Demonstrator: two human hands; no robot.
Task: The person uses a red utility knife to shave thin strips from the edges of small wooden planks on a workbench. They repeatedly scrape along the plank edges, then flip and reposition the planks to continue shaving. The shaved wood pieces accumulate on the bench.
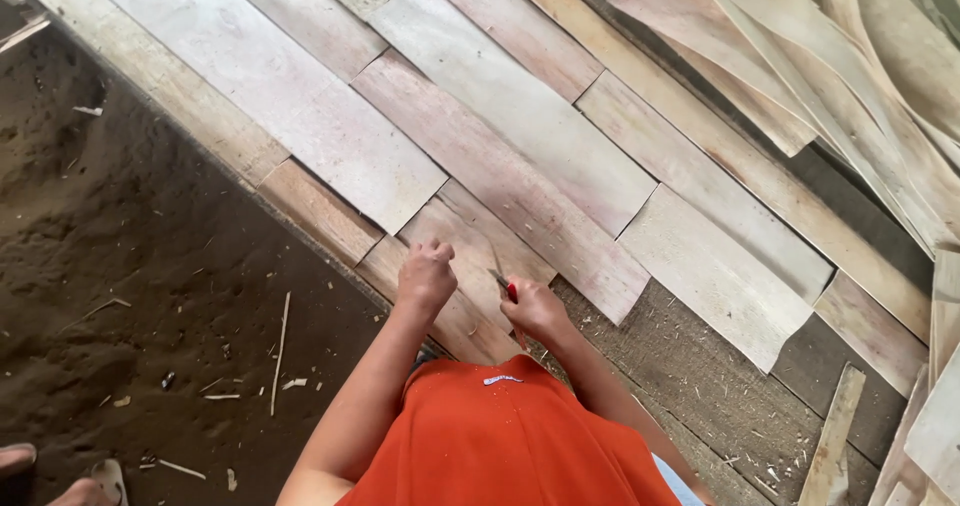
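Note:
My left hand (426, 276) is curled into a fist and presses down on a thin wood veneer strip (470, 241) at the near edge of the laid sheets. My right hand (536, 308) grips a small red-handled knife (508, 288), whose blade points up onto the same strip, close beside the left hand. Both arms reach out over my orange shirt (500, 441).
Several pale veneer sheets (520, 116) lie side by side on a rough board (690, 386). Curled loose veneer (830, 56) piles up at the top right. Dark dirt floor (130, 266) with wood splinters lies to the left. Another person's foot in a sandal (95, 481) shows at the bottom left.

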